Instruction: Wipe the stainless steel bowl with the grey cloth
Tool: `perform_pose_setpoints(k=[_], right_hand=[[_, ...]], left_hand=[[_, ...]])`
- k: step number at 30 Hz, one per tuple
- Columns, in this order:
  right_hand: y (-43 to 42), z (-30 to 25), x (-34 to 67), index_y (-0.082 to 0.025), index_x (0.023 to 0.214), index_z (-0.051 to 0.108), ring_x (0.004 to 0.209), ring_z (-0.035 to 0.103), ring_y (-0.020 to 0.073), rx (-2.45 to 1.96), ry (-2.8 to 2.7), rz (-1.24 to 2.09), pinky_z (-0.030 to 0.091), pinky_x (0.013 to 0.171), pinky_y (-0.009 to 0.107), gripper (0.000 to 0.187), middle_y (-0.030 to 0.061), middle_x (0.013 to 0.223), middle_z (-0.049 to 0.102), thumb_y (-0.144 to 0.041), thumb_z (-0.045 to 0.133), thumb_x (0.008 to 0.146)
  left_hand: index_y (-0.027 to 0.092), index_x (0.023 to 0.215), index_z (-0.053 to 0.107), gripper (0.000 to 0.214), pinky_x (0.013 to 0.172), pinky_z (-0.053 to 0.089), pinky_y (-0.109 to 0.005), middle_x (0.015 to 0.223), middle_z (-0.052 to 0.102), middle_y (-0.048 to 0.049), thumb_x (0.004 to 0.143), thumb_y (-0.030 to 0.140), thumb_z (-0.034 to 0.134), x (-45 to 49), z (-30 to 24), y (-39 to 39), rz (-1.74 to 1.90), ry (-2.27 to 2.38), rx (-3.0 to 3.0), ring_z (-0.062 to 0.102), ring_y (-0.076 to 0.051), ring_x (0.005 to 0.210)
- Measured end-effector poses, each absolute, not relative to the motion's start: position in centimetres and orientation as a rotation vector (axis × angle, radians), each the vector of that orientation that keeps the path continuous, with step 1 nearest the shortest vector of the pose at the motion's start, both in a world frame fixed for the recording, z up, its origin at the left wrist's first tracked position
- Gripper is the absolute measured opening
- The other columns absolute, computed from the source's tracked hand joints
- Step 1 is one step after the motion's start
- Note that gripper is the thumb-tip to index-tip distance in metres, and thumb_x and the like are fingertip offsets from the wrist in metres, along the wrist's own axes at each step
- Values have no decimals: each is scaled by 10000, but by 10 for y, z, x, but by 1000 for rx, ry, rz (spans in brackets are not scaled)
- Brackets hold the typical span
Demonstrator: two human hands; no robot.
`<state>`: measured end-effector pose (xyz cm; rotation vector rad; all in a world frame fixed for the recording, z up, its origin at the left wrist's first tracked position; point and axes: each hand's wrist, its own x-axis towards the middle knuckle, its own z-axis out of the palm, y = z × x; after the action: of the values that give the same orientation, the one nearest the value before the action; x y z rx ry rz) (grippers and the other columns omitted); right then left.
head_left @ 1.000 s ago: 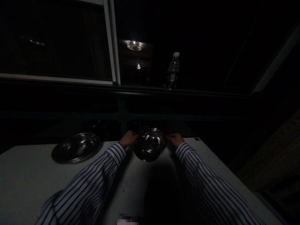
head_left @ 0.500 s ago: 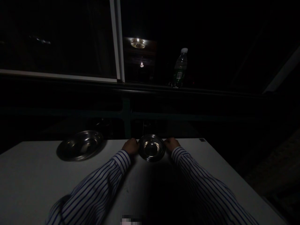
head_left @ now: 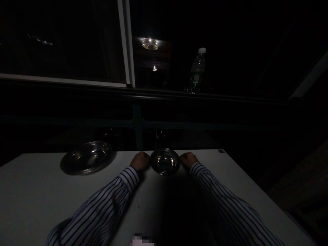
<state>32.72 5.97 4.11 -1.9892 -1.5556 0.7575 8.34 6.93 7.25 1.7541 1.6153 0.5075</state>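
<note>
A small steel bowl (head_left: pixel 164 161) rests on the white table (head_left: pixel 38 198) near its far edge. My left hand (head_left: pixel 139 161) is curled against the bowl's left rim and my right hand (head_left: pixel 189 159) against its right rim. Both hands have their fingers closed on the rim. Both arms wear blue-and-white striped sleeves. The scene is very dark, so finger detail is faint.
A wider steel plate (head_left: pixel 86 158) lies on the table to the left of the bowl. A plastic water bottle (head_left: pixel 197 71) stands on the dark ledge behind. A window frame (head_left: pixel 126 44) and a reflected ceiling lamp (head_left: pixel 150 43) show beyond.
The bowl, tilted up and toward me a second ago, has come down level onto the table, with both hands still on its rim.
</note>
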Motion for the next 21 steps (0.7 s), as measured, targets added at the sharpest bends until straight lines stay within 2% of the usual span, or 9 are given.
perform_pose_setpoints(k=[3,7,12,21], right_hand=[[60,36,326,-123,813,604,688,587,107,-1967,-1479,924,496,671,284,208,2,764,617,-307,529,873],[61,35,320,-113,824,579,539,530,62,-1936,-1322,1088,466,520,207,224,-27,678,572,-310,499,893],[59,43,322,-111,824,568,509,504,51,-1865,-1176,1185,448,484,187,210,-33,668,554,-299,505,891],[49,50,351,-110,817,558,482,465,39,-1801,-1032,1167,417,449,167,172,-45,650,525,-257,505,891]], left_hand=[[126,558,594,236,582,430,-244,566,603,-43,746,165,456,79,62,67,630,1496,1512,582,-134,575],[110,674,616,140,614,476,-250,622,623,-32,735,168,505,82,47,65,797,1373,1191,586,-104,558],[102,637,604,78,630,504,-241,612,626,-29,693,157,594,87,46,68,918,1278,944,602,-99,561],[85,680,626,22,620,506,-241,617,648,-44,666,99,617,112,55,66,891,1180,889,607,-103,554]])
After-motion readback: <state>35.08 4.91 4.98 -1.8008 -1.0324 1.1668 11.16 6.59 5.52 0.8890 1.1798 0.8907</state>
